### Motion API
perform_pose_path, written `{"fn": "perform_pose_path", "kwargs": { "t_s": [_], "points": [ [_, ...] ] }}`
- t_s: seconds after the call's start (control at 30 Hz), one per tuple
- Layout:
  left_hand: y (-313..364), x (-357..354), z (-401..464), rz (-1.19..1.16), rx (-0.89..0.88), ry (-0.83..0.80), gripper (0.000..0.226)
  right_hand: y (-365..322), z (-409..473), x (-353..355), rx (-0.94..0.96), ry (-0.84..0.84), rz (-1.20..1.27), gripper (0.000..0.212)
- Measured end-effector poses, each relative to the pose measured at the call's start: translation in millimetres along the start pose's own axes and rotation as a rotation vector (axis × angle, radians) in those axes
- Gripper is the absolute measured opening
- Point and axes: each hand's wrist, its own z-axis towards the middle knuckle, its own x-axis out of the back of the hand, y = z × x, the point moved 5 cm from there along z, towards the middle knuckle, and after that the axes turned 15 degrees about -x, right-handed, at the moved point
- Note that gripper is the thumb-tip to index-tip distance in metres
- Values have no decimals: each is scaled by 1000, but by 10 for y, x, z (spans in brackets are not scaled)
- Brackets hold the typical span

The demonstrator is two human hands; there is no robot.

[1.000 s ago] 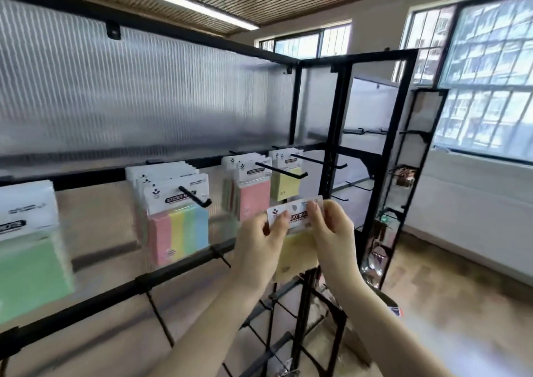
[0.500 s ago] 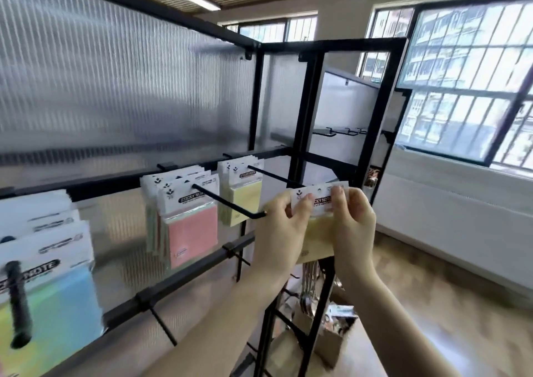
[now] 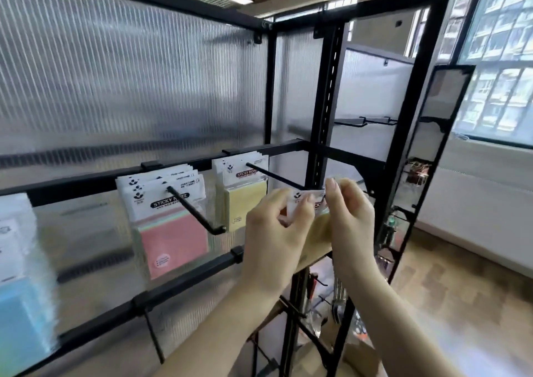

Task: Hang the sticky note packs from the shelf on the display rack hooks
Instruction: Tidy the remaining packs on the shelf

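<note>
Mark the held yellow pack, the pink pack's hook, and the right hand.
held yellow pack (image 3: 307, 200): head view, white header card between the hands.
pink pack's hook (image 3: 193, 212): head view, mid-shaft of the black rod.
right hand (image 3: 352, 218): head view, back of hand.

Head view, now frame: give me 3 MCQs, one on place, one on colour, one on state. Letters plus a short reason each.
1. Where is the pack in the hands?
A. at the tip of the hook with yellow packs
B. on the floor
C. on the top rail

2. What colour is the front pack on the middle hook?
A. black
B. pink
C. purple

3. How is the pack in the hands held?
A. lying flat on one palm
B. dangling from one finger
C. pinched at its card top by both hands

Answers:
1 A: the held pack meets the tip of the right hook, where the yellow packs hang.
2 B: the pink pack hangs at the front of the middle hook.
3 C: the left hand and the right hand both pinch its white card.
</note>
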Motion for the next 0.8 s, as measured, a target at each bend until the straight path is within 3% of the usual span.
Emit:
{"fn": "perform_pose_path", "kwargs": {
  "t_s": [0.27,0.53,0.67,0.8],
  "points": [
    [99,-78,-25,118,-54,103,22,53,121,-39,-65,-218,202,26],
    [156,-124,-101,261,-35,223,16,147,230,-126,-20,-403,244,32],
    [72,-43,-128,473,0,344,2,260,293,-234,-41,-498,215,33],
    [-86,96,-151,605,134,529,23,370,427,-375,-56,-519,183,13]
  ]
}}
